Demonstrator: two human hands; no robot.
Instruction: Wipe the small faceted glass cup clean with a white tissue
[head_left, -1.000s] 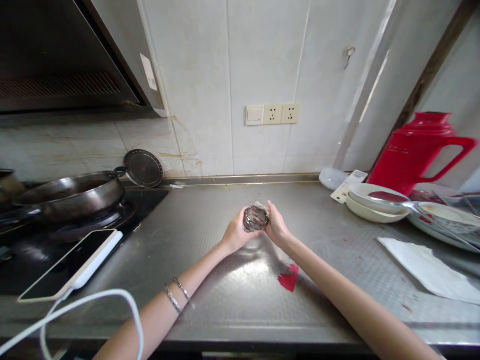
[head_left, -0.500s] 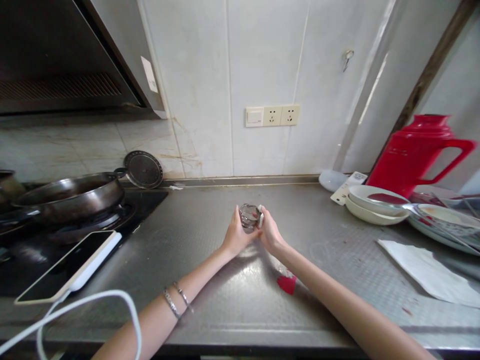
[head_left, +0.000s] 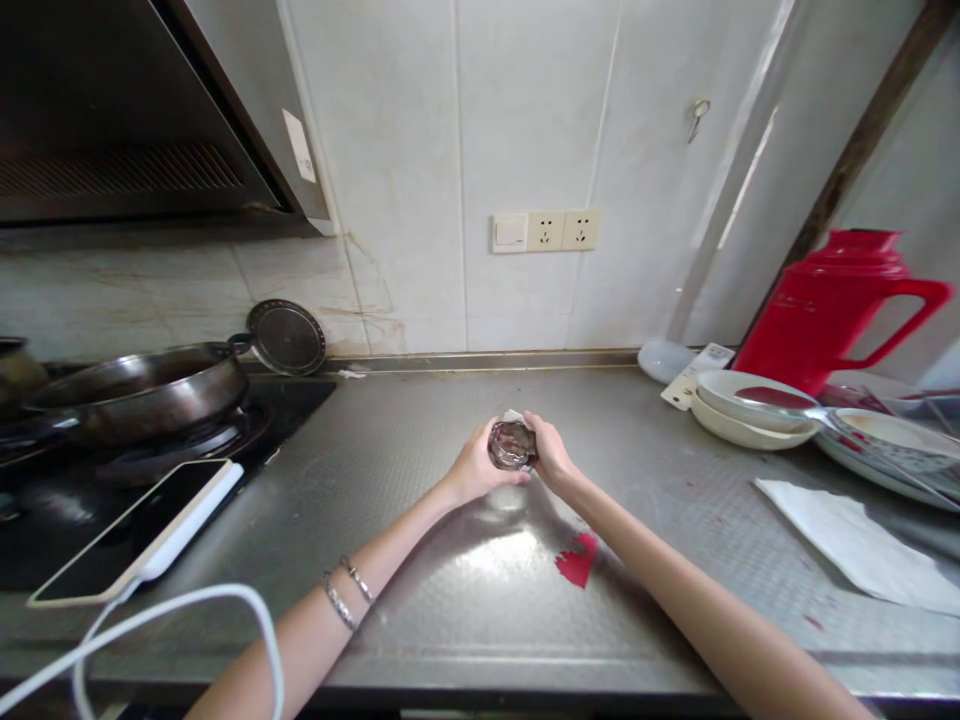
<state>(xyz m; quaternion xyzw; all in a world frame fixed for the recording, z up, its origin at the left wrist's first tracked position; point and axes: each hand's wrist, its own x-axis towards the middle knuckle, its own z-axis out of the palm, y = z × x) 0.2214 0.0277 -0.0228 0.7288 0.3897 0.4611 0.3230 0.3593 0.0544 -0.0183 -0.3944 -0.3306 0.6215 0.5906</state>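
A small clear glass (head_left: 511, 446) is held over the middle of the metal counter (head_left: 450, 610), its round end facing me. My left hand (head_left: 478, 468) wraps its left and lower side, thumb along the near edge. On the right, my right hand (head_left: 550, 452) is closed against the glass, and a bit of white material (head_left: 513, 415) shows at the far side between the hands. Whether the right fingers also press that white piece is hidden. A torn red scrap (head_left: 576, 560) lies on the counter beside my right forearm.
A steel pan (head_left: 150, 400) sits on the black stove at left, with a phone (head_left: 135, 535) and white cable (head_left: 172, 597) nearer. At right are a red thermos (head_left: 825, 310), stacked bowls (head_left: 750, 420) and a white sheet (head_left: 855, 540).
Both hands have shifted slightly right, and the glass has turned so its round end faces me. The white piece has moved from the glass's right side to its far side.
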